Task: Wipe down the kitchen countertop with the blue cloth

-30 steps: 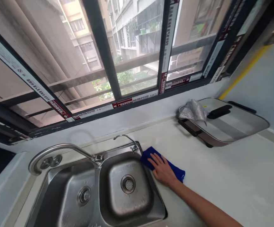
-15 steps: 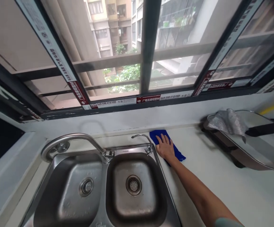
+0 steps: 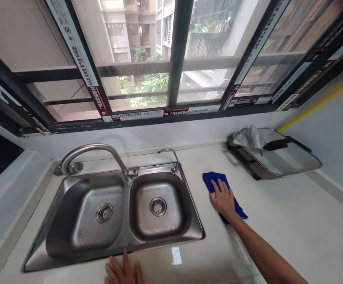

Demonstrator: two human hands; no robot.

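Observation:
My right hand (image 3: 223, 200) lies flat with its fingers apart on a blue cloth (image 3: 215, 177), pressing it against the white countertop (image 3: 278, 221) to the right of the sink. Parts of the cloth stick out around the palm and past the wrist. At the bottom edge of the view, my left hand (image 3: 124, 273) rests with spread fingers near the front rim of the double steel sink (image 3: 126, 221); nothing is in it, and its lower part is cut off.
A large curved faucet (image 3: 92, 146) and a small tap (image 3: 174, 157) stand behind the basins. At the right back sits an electric pan (image 3: 295, 157) with a glass lid and a crumpled grey cloth (image 3: 250, 139) on it. Windows line the back.
My right hand and the blue cloth have moved toward me and to the right, away from the small tap. My left hand has come into view at the bottom. The view has shifted.

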